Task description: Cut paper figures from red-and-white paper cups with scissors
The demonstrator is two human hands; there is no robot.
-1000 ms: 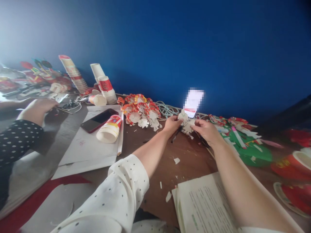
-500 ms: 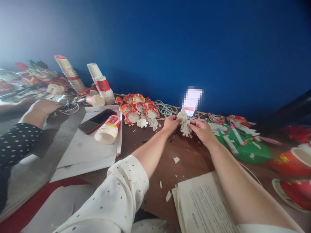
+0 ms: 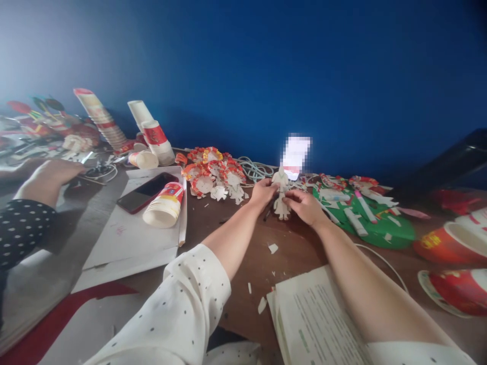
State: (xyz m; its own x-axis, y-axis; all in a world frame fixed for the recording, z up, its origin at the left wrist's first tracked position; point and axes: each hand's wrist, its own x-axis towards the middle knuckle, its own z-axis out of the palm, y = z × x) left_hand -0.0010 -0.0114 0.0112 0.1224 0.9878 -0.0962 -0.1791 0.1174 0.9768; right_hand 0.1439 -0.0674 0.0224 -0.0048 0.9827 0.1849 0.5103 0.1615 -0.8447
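Note:
Between my hands is a white paper cutout point(image 3: 281, 195) made of little figure shapes, one above the other. My left hand point(image 3: 264, 192) pinches its upper part from the left. On the right side, the fingers of my right hand point(image 3: 304, 205) grip the lower figure. Just behind the cutout stands a lit phone point(image 3: 296, 154), its screen blurred out. A heap of red and white cut paper-cup pieces point(image 3: 216, 172) lies left of my left hand. Beyond my right hand is a green round sheet point(image 3: 395, 233) with markers and paper scraps on it.
A stack of paper cups point(image 3: 163, 205) and a dark phone point(image 3: 146, 192) rest on a white folder point(image 3: 125, 238). Printed pages point(image 3: 315, 314) lie in front of me. Another person's hand point(image 3: 57, 175) is at the left. Red cups point(image 3: 452, 243) stand at the right edge.
The paper cutout now hangs straighter, with its two figures lined up vertically. My right hand has shifted slightly left and down relative to it. The whole view has turned a little right.

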